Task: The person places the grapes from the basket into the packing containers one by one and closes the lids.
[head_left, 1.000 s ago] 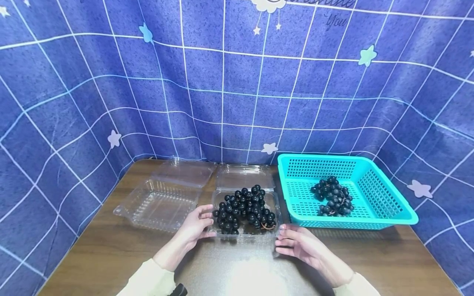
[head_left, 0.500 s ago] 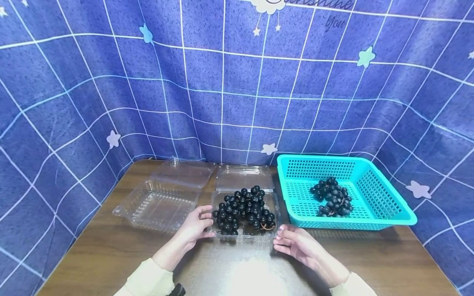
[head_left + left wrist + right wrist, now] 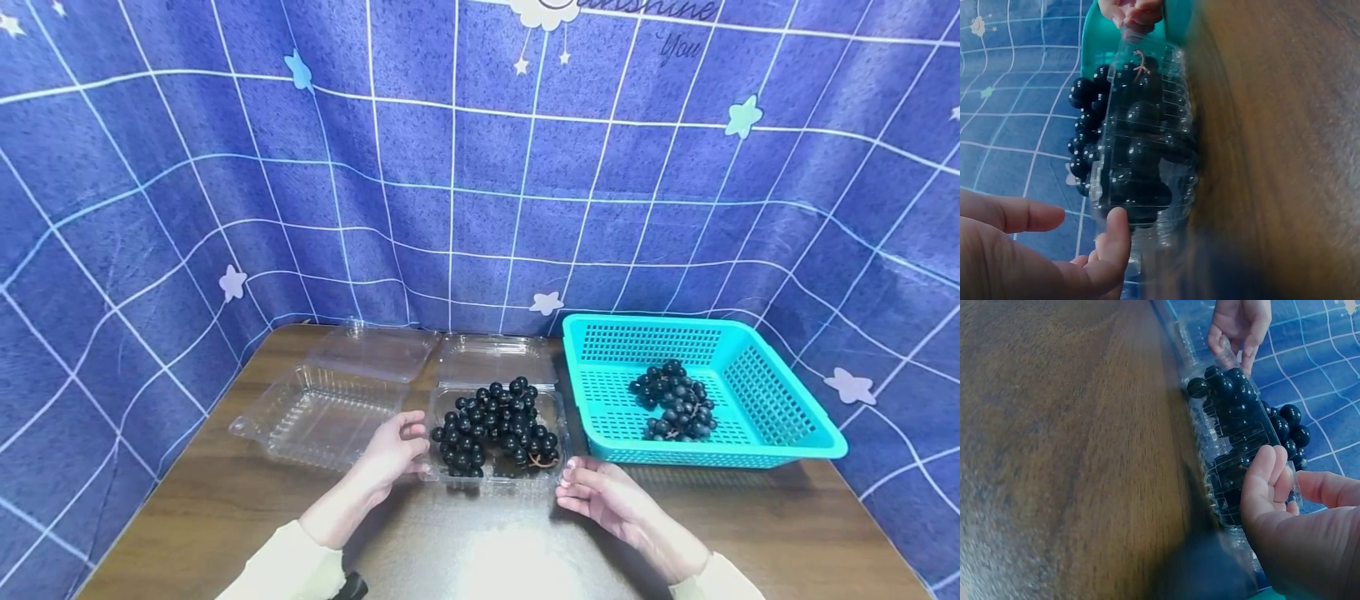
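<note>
A clear plastic clamshell container (image 3: 495, 478) stands on the table with its lid (image 3: 495, 357) folded back. Dark grapes (image 3: 467, 435) fill its tray and rise above the rim, with a brown stem at the right. At the tray's front left corner is my left hand (image 3: 392, 450), its thumb and finger spread apart; in the left wrist view the thumb seems to touch the plastic or lie just beside it. My right hand (image 3: 603, 493) pinches the front right corner, with the rim between thumb and fingers in the right wrist view.
Close on the right stands a turquoise basket (image 3: 682, 450) holding more grapes (image 3: 677, 400). Another clear container (image 3: 322, 417), lid laid back, lies to the left. A blue curtain (image 3: 480, 167) hangs behind the wooden table (image 3: 495, 558).
My left hand has drawn slightly left, away from the container's edge, and its fingers have loosened. The right hand has shifted slightly toward the corner; the grapes stay in place.
</note>
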The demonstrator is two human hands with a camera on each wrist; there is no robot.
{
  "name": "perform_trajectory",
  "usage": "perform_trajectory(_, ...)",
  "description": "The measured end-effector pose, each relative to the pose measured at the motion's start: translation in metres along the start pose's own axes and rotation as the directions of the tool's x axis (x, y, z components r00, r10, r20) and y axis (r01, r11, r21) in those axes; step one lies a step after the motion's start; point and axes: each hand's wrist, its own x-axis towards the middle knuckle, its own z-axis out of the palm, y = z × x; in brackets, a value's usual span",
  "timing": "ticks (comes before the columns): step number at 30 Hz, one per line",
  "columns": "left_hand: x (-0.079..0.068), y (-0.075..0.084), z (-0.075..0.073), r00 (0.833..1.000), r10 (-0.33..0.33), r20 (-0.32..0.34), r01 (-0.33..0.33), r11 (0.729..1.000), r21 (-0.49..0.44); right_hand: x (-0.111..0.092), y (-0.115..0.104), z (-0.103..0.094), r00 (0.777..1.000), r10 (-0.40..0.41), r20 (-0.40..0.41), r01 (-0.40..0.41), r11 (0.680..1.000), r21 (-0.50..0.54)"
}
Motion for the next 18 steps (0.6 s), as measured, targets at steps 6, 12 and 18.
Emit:
perform_trajectory(6,-0.002,0.007,-0.003,1.0,0.024,-0.006,-0.024,0.997,0.073,0.0,0.0,0.0,1.0,0.01,-0.015,-0.01,1.0,-0.006)
perform_trajectory(12,0.0,0.019,-0.006,0.999,0.036,-0.001,-0.036,0.991,0.128,0.0,-0.001,0.0,1.0,0.009,0.002,-0.009,1.0,-0.019)
perform_trajectory(18,0.006,0.033,-0.006,0.999,0.036,0.01,-0.037,0.989,0.143,0.0,-0.002,-0.001,1.0,0.0,0.01,0.0,1.0,-0.026)
